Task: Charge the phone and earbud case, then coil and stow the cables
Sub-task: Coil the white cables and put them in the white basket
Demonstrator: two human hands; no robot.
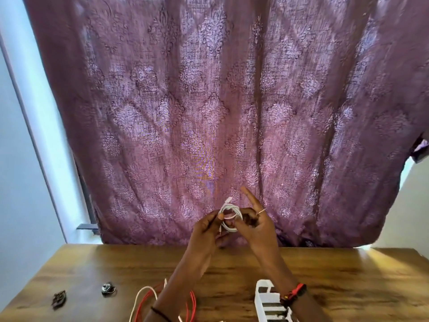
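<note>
A white cable is wound into a small coil, held up in front of the purple curtain above the wooden table. My left hand pinches the coil's left side. My right hand grips its right side, with the index finger pointing up. One white plug end sticks up from the coil's top. A red cable and a second white cable lie loose on the table under my left forearm. No phone or earbud case is in view.
A white slotted organiser box stands at the table's near edge under my right wrist. Two small dark objects lie at the left. The purple patterned curtain hangs behind the table's far edge.
</note>
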